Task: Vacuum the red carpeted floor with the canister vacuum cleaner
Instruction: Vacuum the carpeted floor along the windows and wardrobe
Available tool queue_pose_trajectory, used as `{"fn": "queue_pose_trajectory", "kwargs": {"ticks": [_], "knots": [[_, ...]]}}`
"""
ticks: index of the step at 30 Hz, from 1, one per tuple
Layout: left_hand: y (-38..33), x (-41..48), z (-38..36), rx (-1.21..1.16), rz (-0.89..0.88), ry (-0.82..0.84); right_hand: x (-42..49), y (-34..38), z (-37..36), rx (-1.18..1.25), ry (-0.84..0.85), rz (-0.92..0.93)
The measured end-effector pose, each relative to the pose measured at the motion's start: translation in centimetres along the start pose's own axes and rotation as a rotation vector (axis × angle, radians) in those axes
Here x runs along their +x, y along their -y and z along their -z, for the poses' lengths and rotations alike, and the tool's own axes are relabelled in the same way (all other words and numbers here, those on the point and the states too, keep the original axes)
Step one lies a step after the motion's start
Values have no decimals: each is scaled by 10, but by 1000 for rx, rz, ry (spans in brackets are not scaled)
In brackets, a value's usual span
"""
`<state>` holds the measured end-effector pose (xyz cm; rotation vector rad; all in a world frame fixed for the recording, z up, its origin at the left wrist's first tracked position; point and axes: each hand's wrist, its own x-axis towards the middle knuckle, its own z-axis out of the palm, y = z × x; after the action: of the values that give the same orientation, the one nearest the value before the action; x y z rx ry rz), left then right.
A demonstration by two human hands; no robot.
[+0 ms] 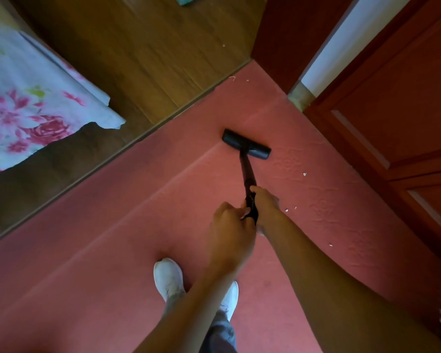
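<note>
Your left hand [229, 225] and right hand [264, 202] grip the black wand [245, 171], fingers [243, 212] curled; white crumbs [304, 174] lie right of them, toward the red door [392, 110]. Right fingertips seem tucked underneath.

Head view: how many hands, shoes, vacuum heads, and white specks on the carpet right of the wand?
Hands: 2, left hand, right hand
Shoes: 2
Vacuum head: 1
Specks right of wand: 4
Total: 9
</note>
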<state>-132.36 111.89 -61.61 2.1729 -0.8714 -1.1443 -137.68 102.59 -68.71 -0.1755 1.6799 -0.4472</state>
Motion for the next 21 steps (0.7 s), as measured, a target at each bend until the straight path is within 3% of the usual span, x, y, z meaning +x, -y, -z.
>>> {"fn": "queue_pose_trajectory", "kwargs": {"ticks": [5,13,21], "knots": [[5,11,4,25,-27,56,7,0,-15,18,4,15],[12,-1,40,-6,2,-40,-34,-21,-16,-29,22,-55],[13,26,46,-27,9,87,-22,-1,-52,-44,-38,26]]}}
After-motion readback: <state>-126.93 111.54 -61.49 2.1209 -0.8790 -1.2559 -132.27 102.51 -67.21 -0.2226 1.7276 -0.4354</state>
